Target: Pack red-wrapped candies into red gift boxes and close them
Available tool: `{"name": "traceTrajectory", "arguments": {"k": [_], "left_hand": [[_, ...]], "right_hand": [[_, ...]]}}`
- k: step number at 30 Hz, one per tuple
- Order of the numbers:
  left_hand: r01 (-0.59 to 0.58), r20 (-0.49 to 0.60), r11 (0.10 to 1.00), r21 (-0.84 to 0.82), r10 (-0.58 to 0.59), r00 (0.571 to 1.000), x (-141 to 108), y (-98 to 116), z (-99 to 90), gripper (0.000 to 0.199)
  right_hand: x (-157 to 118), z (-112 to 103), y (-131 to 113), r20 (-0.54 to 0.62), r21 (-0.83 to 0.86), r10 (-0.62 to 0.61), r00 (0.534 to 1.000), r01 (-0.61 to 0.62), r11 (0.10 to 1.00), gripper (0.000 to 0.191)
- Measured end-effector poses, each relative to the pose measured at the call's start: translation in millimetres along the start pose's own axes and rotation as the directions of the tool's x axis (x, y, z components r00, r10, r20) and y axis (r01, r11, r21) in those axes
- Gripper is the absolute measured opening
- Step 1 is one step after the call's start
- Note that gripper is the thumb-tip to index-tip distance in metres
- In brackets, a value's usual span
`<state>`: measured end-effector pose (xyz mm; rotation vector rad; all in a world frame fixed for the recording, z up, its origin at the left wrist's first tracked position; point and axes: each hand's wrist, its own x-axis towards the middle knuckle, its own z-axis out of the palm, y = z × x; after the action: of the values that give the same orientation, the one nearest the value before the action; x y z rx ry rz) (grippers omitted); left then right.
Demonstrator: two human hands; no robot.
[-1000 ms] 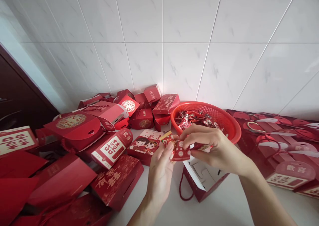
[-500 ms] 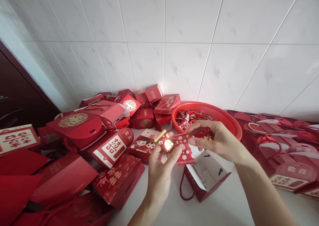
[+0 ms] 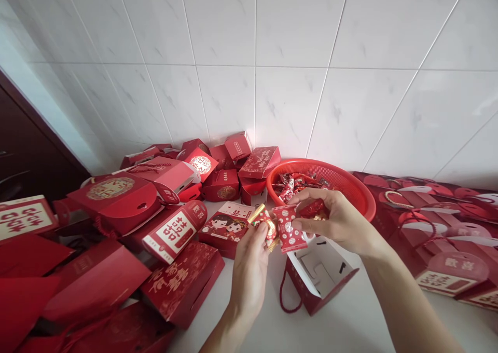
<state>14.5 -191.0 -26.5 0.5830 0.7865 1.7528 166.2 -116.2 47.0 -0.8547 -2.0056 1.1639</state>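
Note:
My left hand (image 3: 251, 262) is closed, thumb pressed on a candy (image 3: 267, 227) in a gold-ended, red and green wrapper. Just to its right, a small red candy packet (image 3: 287, 229) with white round prints is pinched between the thumb and fingers of my right hand (image 3: 338, 220). Another shiny red wrapped piece (image 3: 313, 206) shows within the curl of the right fingers. Below both hands stands an open red gift box (image 3: 330, 285), its white inside facing up and its red cord handle hanging to the left. Part of its far side is hidden by my right hand.
A red plastic basket (image 3: 368, 200) with loose wrapped candies (image 3: 295, 182) stands at the wall behind my right hand. Red gift boxes (image 3: 182, 285) are heaped on the left. Rows of red handled boxes (image 3: 451, 270) fill the right side. White tiled wall (image 3: 291, 109) closes off the back.
My left thumb has come off the red packet and now presses on the gold-ended candy, which has turned. The right thumb has moved onto the packet, and the packet has tilted slightly.

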Motion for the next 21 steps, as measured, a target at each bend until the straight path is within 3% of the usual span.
{"name": "traceTrajectory", "arguments": {"k": [5,10,15,21], "left_hand": [[0.027,0.025,0.999,0.038,-0.028,0.999,0.3,-3.7,-2.4,0.035],[0.033,0.031,0.989,0.144,-0.038,0.999,-0.3,-4.5,-6.9,0.028],[-0.012,0.148,0.982,0.188,-0.016,0.989,-0.1,-3.4,-4.2,0.030],[-0.039,0.169,0.976,0.214,0.003,0.986,-0.9,-2.1,-2.0,0.034]], "right_hand": [[-1.0,-2.4,-0.4,-0.011,-0.022,0.009,1.000,-0.009,1.000,0.030],[-1.8,-1.9,-1.1,-0.016,-0.023,-0.003,1.000,0.003,1.000,0.031],[-2.4,-0.1,-2.3,-0.011,0.059,-0.001,1.000,0.002,0.998,0.030],[-2.3,0.7,0.5,0.069,0.149,0.049,0.996,-0.059,0.987,0.042]]}}
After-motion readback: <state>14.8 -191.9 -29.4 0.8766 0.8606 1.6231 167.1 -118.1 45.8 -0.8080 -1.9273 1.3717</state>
